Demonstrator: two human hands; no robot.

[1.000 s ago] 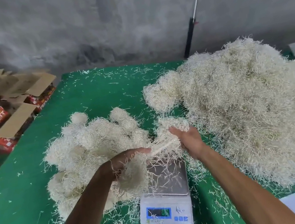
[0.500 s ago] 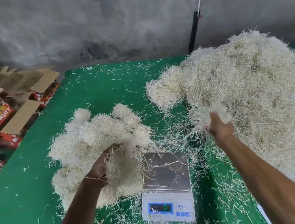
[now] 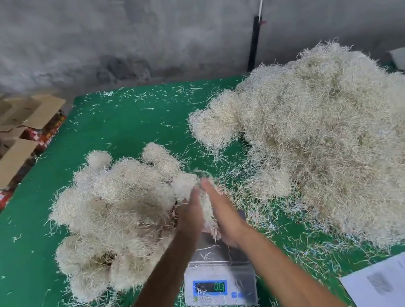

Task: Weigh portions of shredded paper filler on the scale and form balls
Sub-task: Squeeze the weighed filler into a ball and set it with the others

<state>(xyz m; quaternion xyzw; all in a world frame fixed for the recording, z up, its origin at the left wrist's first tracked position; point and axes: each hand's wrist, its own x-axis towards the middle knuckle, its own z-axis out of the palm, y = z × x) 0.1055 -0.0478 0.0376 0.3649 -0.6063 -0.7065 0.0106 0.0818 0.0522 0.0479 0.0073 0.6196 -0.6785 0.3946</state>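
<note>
On the green bench [image 3: 125, 128], the big loose pile [image 3: 341, 143] lies right, formed balls [image 3: 115, 216] left. Above the scale [image 3: 219, 279], left hand [image 3: 189, 216] and right hand [image 3: 226, 216] press a paper portion [image 3: 206, 206] between flat palms, long axis pointing away.

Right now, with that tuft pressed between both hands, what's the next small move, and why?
Probably lower the tuft onto the scale: the left hand and right hand hold it just above the pan, which carries only stray strands.
</note>
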